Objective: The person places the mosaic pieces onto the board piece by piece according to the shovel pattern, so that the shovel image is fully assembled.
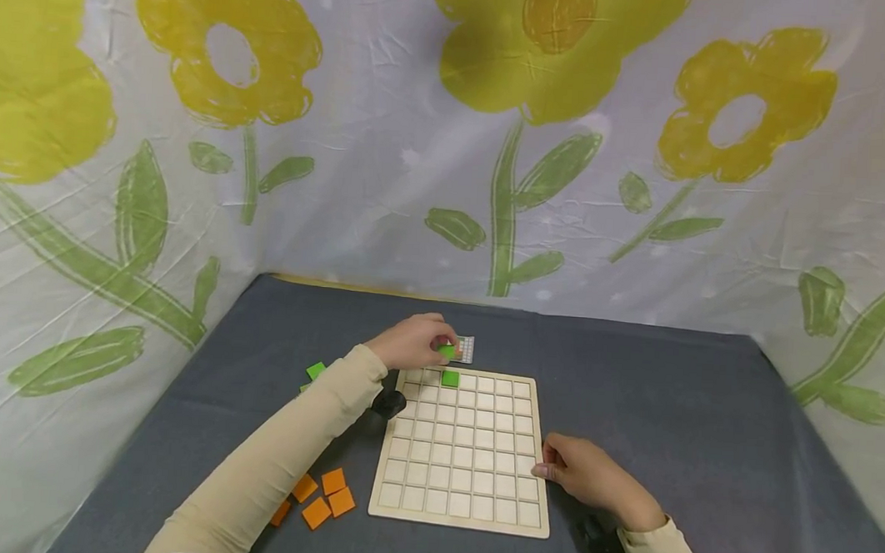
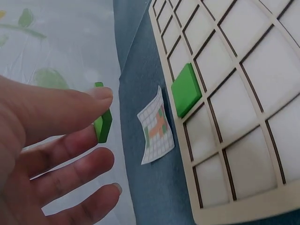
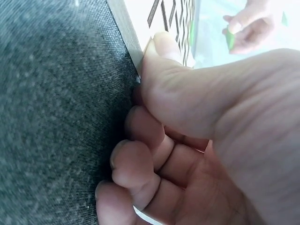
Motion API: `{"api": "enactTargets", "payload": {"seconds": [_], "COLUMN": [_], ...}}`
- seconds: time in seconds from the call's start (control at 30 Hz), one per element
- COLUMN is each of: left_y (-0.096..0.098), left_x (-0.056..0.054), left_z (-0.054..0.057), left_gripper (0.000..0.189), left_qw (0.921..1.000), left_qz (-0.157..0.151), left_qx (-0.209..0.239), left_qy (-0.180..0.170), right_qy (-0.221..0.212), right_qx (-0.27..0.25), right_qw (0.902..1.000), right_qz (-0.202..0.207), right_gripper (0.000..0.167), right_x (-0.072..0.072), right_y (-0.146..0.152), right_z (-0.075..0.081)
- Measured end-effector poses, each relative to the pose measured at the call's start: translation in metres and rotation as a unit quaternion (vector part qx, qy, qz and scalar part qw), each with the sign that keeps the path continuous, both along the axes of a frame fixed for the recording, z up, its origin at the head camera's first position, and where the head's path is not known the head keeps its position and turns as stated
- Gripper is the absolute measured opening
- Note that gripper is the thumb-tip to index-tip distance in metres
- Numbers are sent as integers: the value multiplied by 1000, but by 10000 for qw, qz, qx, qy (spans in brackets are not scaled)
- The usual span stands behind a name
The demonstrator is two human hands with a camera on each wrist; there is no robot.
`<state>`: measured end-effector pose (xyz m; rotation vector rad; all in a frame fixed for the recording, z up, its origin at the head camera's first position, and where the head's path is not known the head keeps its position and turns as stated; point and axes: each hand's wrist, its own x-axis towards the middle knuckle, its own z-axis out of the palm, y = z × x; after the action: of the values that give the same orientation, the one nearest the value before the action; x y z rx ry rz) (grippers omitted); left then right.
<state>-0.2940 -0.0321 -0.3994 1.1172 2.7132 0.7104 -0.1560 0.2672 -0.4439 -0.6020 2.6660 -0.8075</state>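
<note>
Green tile (image 1: 448,352): pinched in my left hand (image 1: 418,342), beyond the far edge of the wooden grid board (image 1: 462,458)
Board from tile: toward me
Right hand (image 1: 593,476): grips board's right edge, farther off

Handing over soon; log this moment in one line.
left hand: pinches green tile | right hand: holds grid board, right edge | seated green tile: far row

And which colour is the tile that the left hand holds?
The held tile is green, clearest in the left wrist view.
</note>
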Motion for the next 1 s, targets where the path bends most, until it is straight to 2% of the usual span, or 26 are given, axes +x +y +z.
{"api": "enactTargets", "payload": {"seconds": [0.33,0.6,0.83,1.0], "left_y": [18,25,28,33], "left_x": [-3,-4,-5,-5], "left_z": [-3,-18,-35,-42], "left_gripper": [31,34,26,24], "left_qw": [9991,9978,9986,9990], "left_qz": [-112,-48,-127,-230], "left_qx": [20,-77,-105,-146], "left_qy": [-405,-654,-503,-345], "right_qy": [70,108,167,59], "right_qx": [-65,42,72,107], "right_qw": [10000,9999,9998,9999], "right_qz": [-3,-36,-18,-66], "right_gripper": [25,24,24,22], "right_x": [1,-2,-2,0], "right_y": [0,-2,-2,-1], "right_z": [3,2,0,-2]}}
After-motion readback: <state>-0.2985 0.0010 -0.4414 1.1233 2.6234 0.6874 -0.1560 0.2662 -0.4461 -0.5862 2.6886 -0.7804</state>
